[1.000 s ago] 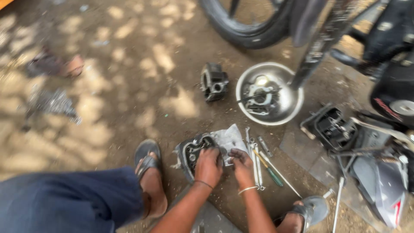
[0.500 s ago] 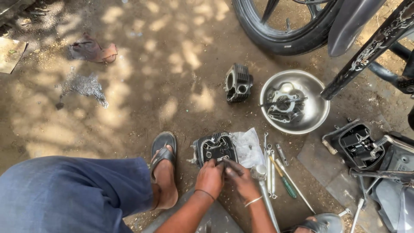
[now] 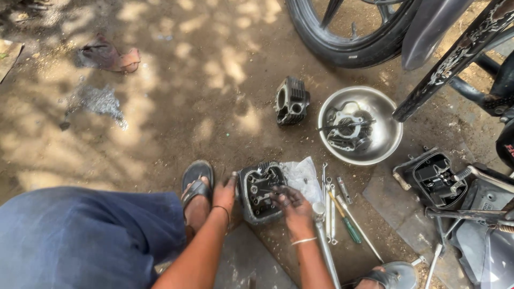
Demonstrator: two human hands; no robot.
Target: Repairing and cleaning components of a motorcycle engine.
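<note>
A dark metal engine cylinder head (image 3: 258,191) lies on the dirt ground between my feet. My left hand (image 3: 226,194) grips its left side and steadies it. My right hand (image 3: 289,204) rests on its right half, greasy fingers reaching into the open top; whether they pinch a small part I cannot tell. A crumpled clear plastic sheet (image 3: 303,177) lies just right of the head.
Spanners and a green-handled screwdriver (image 3: 342,216) lie to the right. A finned cylinder block (image 3: 290,100) and a steel bowl (image 3: 383,146) of engine parts sit farther off. A motorcycle wheel (image 3: 342,37), black casings (image 3: 435,179) and my sandalled foot (image 3: 196,184) surround the spot.
The view has shifted so the engine part sits more central. My left hand has moved from the top of the cylinder head to its left side; the right hand stays on it.
</note>
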